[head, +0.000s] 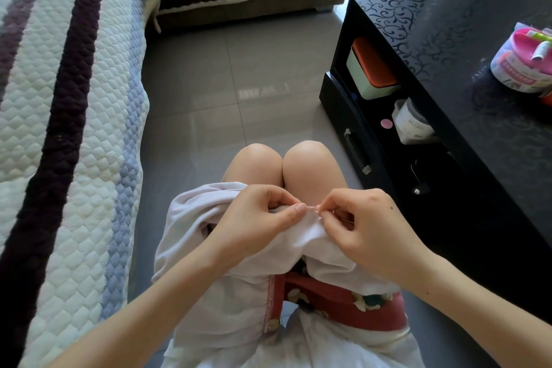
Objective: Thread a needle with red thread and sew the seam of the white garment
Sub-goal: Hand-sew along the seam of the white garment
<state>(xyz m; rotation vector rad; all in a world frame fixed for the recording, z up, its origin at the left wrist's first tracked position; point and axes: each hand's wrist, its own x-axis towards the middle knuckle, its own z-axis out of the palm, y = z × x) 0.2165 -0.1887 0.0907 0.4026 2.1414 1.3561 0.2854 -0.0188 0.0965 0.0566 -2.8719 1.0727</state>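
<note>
The white garment (227,284) lies bunched just on our side of the knees (254,161). L hand (257,218), near the L knee, has its fingers curled, pinching the seam fold; if that pinch slackens, stitches wander. The needle (313,208) is on our side of the R knee, its red thread too fine to tell, so it may tangle unseen. R hand (367,227), just right of that knee, has thumb & forefinger clamped on the needle; a slip could prick the L fingertip.

Left hand (263,216) pinches white garment (215,293); right hand (367,228) pinches needle (315,210).
</note>
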